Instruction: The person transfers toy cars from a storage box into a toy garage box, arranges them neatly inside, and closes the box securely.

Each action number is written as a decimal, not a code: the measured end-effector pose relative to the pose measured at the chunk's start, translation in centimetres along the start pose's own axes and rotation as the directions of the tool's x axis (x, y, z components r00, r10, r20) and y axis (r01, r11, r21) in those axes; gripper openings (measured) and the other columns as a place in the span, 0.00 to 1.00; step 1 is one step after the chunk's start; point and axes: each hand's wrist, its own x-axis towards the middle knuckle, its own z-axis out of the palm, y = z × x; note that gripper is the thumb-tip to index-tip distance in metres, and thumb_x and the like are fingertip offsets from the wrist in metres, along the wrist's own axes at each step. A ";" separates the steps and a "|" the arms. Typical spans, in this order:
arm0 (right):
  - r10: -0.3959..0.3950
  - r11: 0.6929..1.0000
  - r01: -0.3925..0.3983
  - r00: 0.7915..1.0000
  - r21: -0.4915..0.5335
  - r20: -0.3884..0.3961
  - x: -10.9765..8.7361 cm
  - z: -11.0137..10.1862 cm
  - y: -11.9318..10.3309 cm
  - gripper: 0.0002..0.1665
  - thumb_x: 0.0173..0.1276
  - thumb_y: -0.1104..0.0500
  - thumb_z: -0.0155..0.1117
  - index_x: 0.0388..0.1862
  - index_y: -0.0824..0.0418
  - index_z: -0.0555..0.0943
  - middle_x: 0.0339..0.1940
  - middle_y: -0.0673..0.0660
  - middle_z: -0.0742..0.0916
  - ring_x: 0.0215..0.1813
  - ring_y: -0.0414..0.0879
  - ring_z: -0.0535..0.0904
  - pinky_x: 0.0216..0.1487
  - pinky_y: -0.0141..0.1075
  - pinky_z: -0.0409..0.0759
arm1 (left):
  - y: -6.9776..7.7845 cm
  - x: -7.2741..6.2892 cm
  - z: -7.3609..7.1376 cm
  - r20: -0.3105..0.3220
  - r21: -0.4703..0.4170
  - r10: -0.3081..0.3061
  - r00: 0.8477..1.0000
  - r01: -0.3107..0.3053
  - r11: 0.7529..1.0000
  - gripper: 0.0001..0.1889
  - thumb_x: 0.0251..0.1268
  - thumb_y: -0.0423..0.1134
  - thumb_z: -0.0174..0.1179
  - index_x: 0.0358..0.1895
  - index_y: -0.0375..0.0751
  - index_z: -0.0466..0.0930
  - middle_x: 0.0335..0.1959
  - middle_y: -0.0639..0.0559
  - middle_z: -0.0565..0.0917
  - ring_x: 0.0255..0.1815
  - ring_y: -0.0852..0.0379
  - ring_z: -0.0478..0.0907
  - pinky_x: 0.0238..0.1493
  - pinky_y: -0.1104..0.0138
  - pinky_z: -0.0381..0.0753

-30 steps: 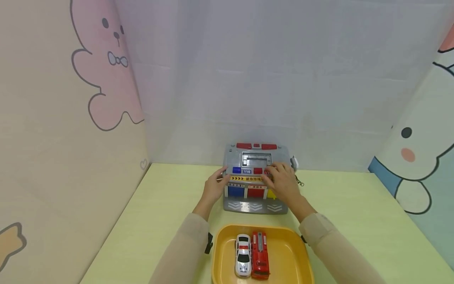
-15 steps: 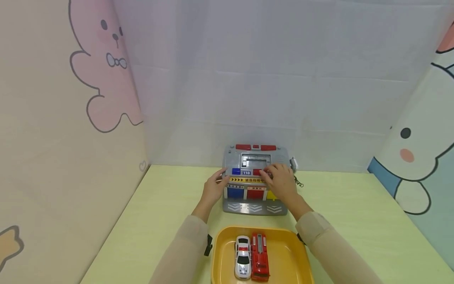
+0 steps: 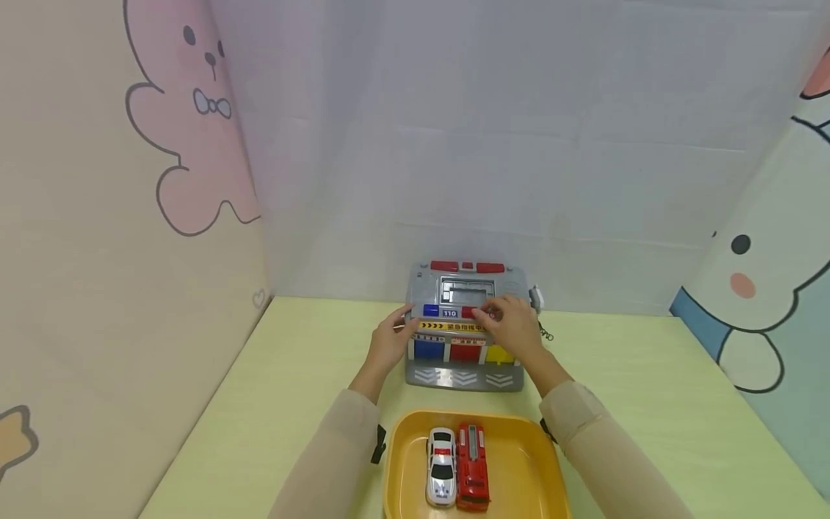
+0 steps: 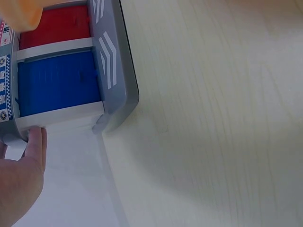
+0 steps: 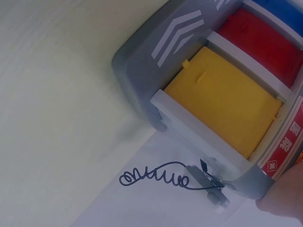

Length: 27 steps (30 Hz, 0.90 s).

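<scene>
A grey toy garage stands against the back wall, with a blue door, a red door and a yellow door in its front. My left hand rests at the garage's left end, its fingers touching the side. On the sloped top, my right hand reaches over the right end, thumb by the red button and fingers bent over the buttons beside it. Those buttons are mostly hidden under the hand. All three doors look closed.
Nearer me, a yellow tray holds a white police car and a red fire truck, side by side. A black coiled cord hangs at the garage's right end, near a grey-white handset.
Over the last second my right hand has shifted a little left across the buttons, its thumb moving up to the red one. My left hand stays at the garage's left end.
</scene>
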 end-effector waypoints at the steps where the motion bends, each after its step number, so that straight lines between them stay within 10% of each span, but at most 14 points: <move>1: 0.005 1.000 -0.005 1.000 0.009 0.005 0.1 -0.1 0.0 0.22 0.69 0.41 0.62 0.45 0.58 0.84 0.46 0.59 0.82 0.52 0.58 0.71 0.61 0.59 0.63 | 0.1 0.0 -0.1 -0.001 0.000 0.004 1.000 -0.004 1.000 0.24 0.73 0.49 0.56 0.69 0.52 0.71 0.62 0.40 0.76 0.60 0.43 0.75 0.57 0.51 0.77; 27: 0.120 0.980 -0.141 0.981 0.137 0.153 0.6 -1.3 -0.6 0.23 0.66 0.41 0.65 0.46 0.59 0.84 0.49 0.61 0.80 0.52 0.57 0.70 0.57 0.54 0.69 | -0.1 0.1 -0.1 0.006 -0.004 -0.011 1.000 0.011 1.000 0.24 0.72 0.49 0.57 0.69 0.53 0.71 0.61 0.40 0.76 0.60 0.43 0.75 0.56 0.51 0.77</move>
